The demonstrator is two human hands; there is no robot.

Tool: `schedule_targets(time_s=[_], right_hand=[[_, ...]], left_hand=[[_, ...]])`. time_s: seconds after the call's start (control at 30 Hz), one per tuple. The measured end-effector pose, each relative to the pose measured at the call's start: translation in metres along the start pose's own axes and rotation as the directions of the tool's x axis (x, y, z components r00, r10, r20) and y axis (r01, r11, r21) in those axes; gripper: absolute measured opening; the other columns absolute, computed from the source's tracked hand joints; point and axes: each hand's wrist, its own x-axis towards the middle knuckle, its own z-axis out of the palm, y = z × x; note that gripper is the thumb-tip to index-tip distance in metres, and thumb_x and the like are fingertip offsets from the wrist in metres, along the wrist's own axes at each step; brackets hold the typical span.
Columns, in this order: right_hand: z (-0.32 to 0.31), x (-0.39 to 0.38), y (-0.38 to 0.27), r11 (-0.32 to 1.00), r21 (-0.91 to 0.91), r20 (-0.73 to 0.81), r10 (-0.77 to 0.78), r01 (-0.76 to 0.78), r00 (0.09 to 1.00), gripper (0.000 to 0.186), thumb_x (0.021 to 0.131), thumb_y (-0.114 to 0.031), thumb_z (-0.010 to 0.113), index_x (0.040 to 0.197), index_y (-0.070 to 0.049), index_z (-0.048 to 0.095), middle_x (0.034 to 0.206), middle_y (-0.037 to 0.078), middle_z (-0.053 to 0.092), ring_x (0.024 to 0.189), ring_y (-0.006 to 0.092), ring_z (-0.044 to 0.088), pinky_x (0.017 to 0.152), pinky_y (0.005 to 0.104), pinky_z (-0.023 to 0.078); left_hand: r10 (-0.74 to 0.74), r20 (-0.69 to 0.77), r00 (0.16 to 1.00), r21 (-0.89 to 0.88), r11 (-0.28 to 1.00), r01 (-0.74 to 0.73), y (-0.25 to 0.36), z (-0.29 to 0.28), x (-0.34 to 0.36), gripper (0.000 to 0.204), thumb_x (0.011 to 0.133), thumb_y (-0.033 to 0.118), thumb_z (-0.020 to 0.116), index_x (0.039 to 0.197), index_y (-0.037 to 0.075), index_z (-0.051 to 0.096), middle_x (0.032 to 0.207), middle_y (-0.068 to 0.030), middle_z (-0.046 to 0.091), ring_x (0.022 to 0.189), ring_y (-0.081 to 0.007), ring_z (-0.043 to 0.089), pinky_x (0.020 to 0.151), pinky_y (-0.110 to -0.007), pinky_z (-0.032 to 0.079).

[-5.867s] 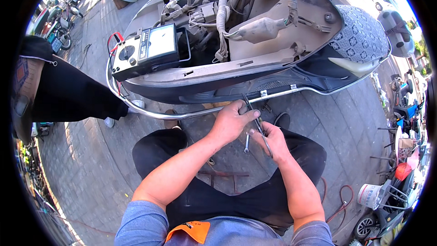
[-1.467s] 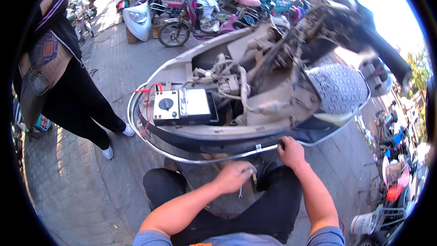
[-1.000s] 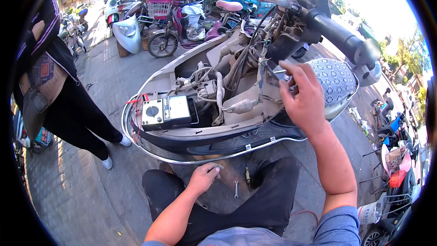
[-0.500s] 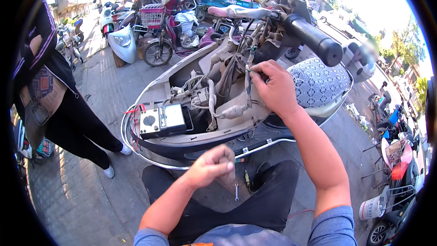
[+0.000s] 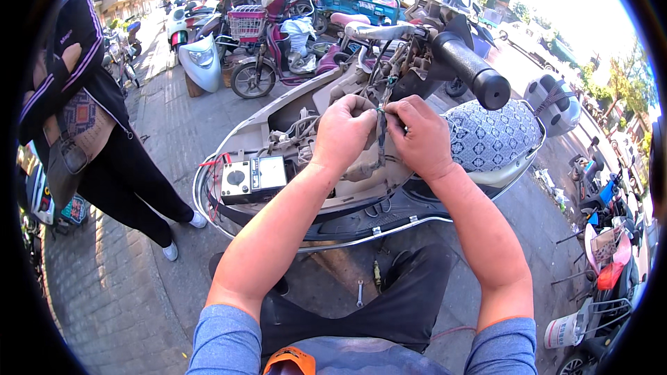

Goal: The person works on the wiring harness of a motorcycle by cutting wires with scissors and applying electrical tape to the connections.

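Note:
A scooter with its body panels off lies before me, its wiring bared along the frame. My left hand [image 5: 345, 130] and my right hand [image 5: 419, 135] meet over a wire bundle [image 5: 381, 140], each with thumb and forefinger pinched on thin wires at its upper part. The exact wire ends are too small to make out. The black handlebar grip [image 5: 472, 69] rises just beyond my right hand. Left of my left hand, an analog multimeter [image 5: 254, 179] with a dial and pale scale rests on the scooter's panel, red leads at its side.
A wrench [image 5: 360, 294] and a small screwdriver-like tool [image 5: 376, 274] lie on the pavement between my legs. A person in black [image 5: 104, 132] stands at the left. Parked scooters [image 5: 278, 48] fill the back, and a white bucket [image 5: 561, 331] stands at lower right. The patterned seat [image 5: 490, 135] is beyond my right hand.
My left hand has risen from above my lap to the wires and now pinches beside my right hand. The right hand stays at the bundle. The view has shifted slightly.

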Motion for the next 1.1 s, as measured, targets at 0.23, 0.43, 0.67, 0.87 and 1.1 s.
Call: schedule_targets(time_s=[0.23,0.43,0.67,0.87,1.1], right_hand=[[-0.006,0.010,0.003,0.940,-0.214,0.083,-0.253,0.265,0.964,0.021,0.090,-0.014,0.078,0.111,-0.017,0.076,0.106,-0.002,0.071,0.084,0.0217,0.075,0.068,0.0380,0.060],[-0.013,0.023,0.007,0.892,-0.258,0.131,-0.349,0.372,0.928,0.026,0.088,-0.017,0.074,0.113,-0.018,0.076,0.110,-0.002,0.071,0.088,0.0187,0.073,0.070,0.0358,0.060],[-0.028,0.031,0.006,0.869,-0.248,0.259,-0.365,0.427,0.894,0.021,0.089,-0.016,0.069,0.110,-0.011,0.069,0.100,0.002,0.067,0.091,0.0212,0.074,0.075,0.0371,0.061],[-0.029,0.036,0.004,0.874,-0.269,0.352,-0.301,0.404,0.886,0.013,0.091,-0.013,0.068,0.103,-0.009,0.066,0.096,0.006,0.065,0.086,0.0248,0.074,0.071,0.0401,0.060],[-0.028,0.039,-0.008,0.985,-0.165,0.390,0.026,0.042,0.920,0.015,0.099,-0.018,0.071,0.101,-0.004,0.068,0.090,0.015,0.072,0.079,0.0397,0.075,0.070,0.0490,0.061]], left_hand=[[0.068,-0.079,0.995,0.141,0.988,-0.056,-0.009,-0.001,0.010,0.014,0.099,0.015,0.075,0.104,0.002,0.073,0.084,-0.0017,0.072,0.068,-0.0068,0.061,0.057,-0.026,0.050],[0.094,-0.081,0.992,0.190,0.979,-0.077,-0.002,0.000,0.008,0.014,0.096,0.015,0.077,0.099,0.002,0.073,0.077,0.0003,0.069,0.064,-0.0060,0.058,0.056,-0.026,0.046],[0.002,-0.011,1.000,0.047,0.999,-0.001,0.004,0.007,0.002,0.011,0.097,0.014,0.072,0.098,0.004,0.072,0.079,0.0009,0.066,0.061,-0.0069,0.057,0.054,-0.027,0.045],[-0.228,0.176,0.958,-0.391,0.877,0.280,-0.014,0.003,0.005,0.013,0.110,0.020,0.069,0.109,0.007,0.070,0.085,0.0015,0.065,0.065,-0.0067,0.058,0.055,-0.023,0.048],[-0.286,0.220,0.933,-0.612,0.704,0.361,-0.022,0.007,0.001,0.020,0.108,0.014,0.070,0.122,0.001,0.073,0.084,0.0011,0.065,0.060,-0.0090,0.058,0.052,-0.023,0.049]])
